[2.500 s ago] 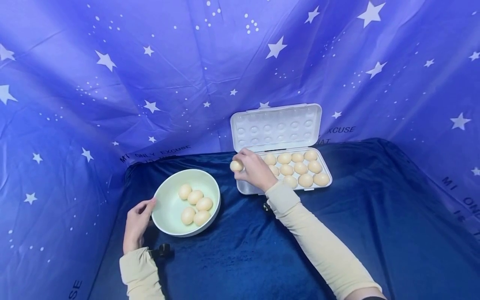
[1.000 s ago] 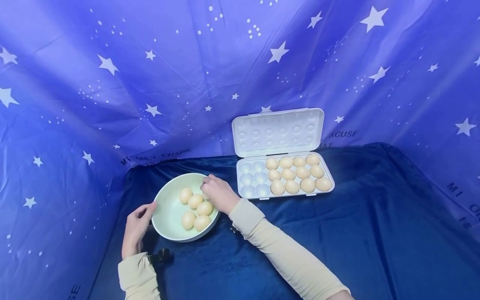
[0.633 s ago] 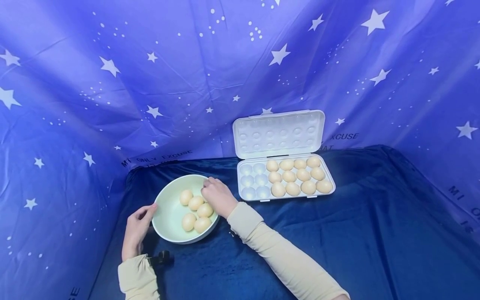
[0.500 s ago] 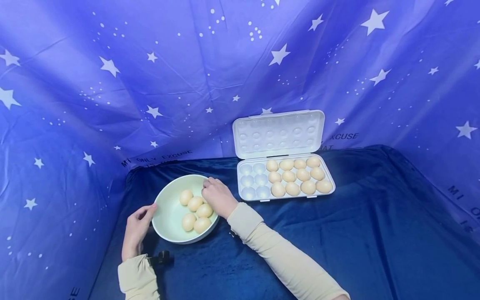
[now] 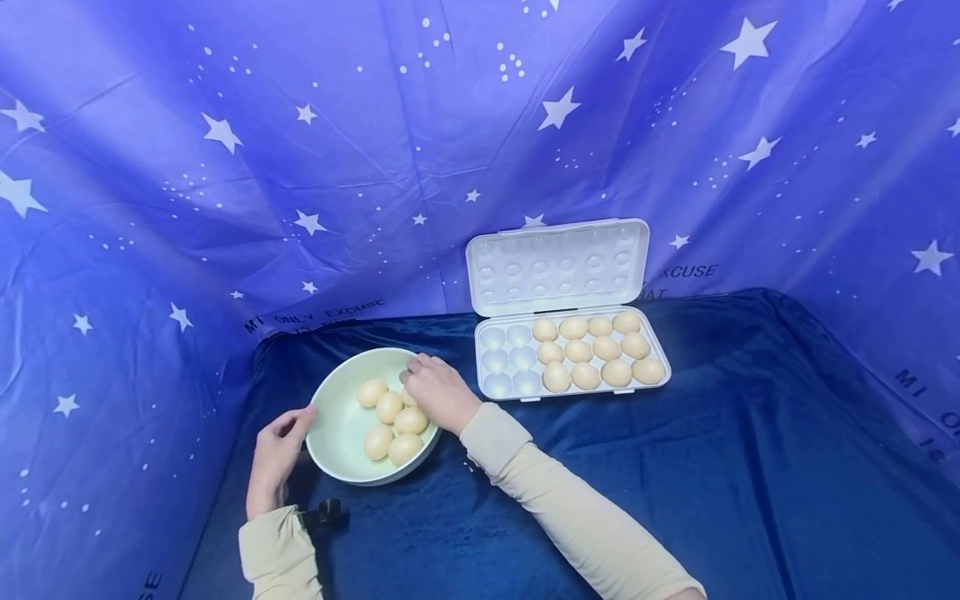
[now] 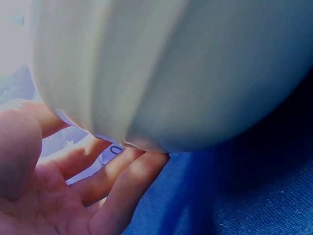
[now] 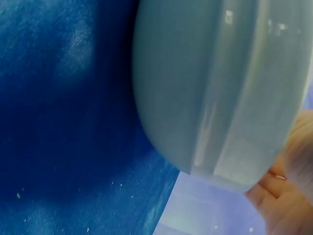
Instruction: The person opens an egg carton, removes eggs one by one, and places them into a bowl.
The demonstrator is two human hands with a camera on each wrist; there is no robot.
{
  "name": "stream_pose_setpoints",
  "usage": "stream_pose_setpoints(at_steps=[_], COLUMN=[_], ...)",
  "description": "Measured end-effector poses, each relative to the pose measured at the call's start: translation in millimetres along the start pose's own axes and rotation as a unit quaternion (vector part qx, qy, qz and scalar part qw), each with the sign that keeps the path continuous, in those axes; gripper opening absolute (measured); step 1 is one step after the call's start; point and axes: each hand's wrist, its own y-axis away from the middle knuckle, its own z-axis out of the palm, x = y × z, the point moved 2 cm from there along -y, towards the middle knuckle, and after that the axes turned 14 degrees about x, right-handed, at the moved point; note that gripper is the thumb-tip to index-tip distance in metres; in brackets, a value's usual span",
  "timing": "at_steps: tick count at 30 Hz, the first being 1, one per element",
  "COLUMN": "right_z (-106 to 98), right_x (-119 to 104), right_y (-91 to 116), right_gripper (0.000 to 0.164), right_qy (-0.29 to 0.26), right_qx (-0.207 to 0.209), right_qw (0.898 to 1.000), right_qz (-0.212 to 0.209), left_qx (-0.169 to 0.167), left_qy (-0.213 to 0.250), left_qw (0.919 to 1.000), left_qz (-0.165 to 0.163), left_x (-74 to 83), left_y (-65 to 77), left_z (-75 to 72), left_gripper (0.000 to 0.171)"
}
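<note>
My left hand (image 5: pixel 275 454) grips the left rim of a pale green bowl (image 5: pixel 330 450), with the thumb over the rim; in the left wrist view its fingers (image 6: pixel 132 178) lie against the outer wall. Several beige eggs (image 5: pixel 378 442) sit in the bowl. At the far right rim is my right hand (image 5: pixel 438 390), its fingers bent over the edge. One egg (image 5: pixel 408 398) shows beside that hand, partly covered by it. I cannot tell whether the fingers still hold this egg. In the right wrist view the bowl wall (image 7: pixel 176 88) covers part of the hand.
An egg box (image 5: pixel 517 396) with its lid (image 5: pixel 558 267) raised stands at the back, right of the bowl. Eggs (image 5: pixel 577 350) fill its right side; the left cups (image 5: pixel 495 360) hold none. Dark blue cloth (image 5: pixel 570 500) covers the table, with a starry curtain (image 5: pixel 420 150) behind.
My right hand has carried an egg leftwards from the box to the bowl. The eggs inside have shifted slightly, and another now shows beside the hand. My left hand keeps its grip.
</note>
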Motion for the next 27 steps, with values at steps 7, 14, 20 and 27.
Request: stream_pose_setpoints(at_steps=[7,14,20,27], right_z=[-8.9,-22.5,-25.4,-36.7], right_x=[11.3,32.7,52.1,75.9], right_y=[2.7,7.8,18.0,31.0], right_gripper=[0.020,0.020,0.018,0.020], right_qy=[-0.090,-0.110,-0.105,-0.107], right_qx=[0.010,0.052,0.068,0.071], right_qw=[0.995,0.988,0.985,0.979], right_qz=[0.030,0.092,0.120,0.160], left_qx=[-0.001,-0.005,0.003,0.017], left_qy=[0.004,-0.001,0.001,0.004], left_qw=[1.0000,1.0000,1.0000,0.9997], left_qz=[0.000,0.007,0.005,0.018], left_x=[1.4,3.3,0.1,-1.6], left_y=[-1.0,-1.3,0.8,1.5], left_z=[1.7,4.5,2.1,-0.3], left_gripper=[0.057,0.059,0.057,0.054])
